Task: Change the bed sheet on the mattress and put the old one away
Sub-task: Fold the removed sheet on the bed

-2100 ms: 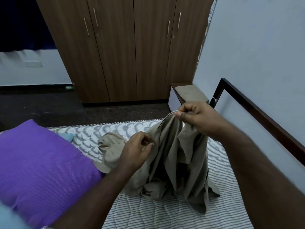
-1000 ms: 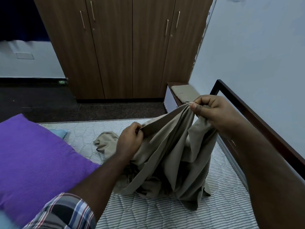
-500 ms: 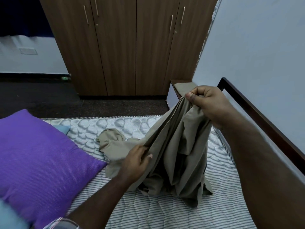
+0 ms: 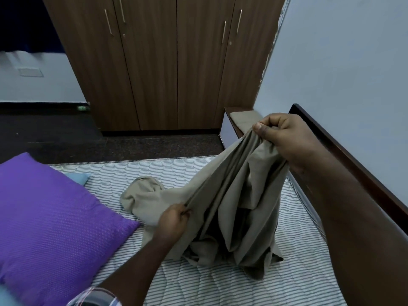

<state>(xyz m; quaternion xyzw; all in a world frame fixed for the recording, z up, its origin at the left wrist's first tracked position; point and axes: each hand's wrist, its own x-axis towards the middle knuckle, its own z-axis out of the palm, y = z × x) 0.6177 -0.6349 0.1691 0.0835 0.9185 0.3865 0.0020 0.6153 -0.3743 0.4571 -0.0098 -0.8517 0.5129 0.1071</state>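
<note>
Compared to half a second back, the left hand (image 4: 174, 219) has slid lower along the hem of the beige sheet (image 4: 234, 208) while the right hand (image 4: 284, 138) stays up high, so the edge between the 2 grips is pulled into a longer taut line. The sheet is thin, soft cotton-looking stuff hanging in deep folds, its bottom bunched on the striped quilted mattress (image 4: 293, 219) next to a purple textured pillow (image 4: 50, 217). Both grips pinch the hem, fabric hanging under the right one
</note>
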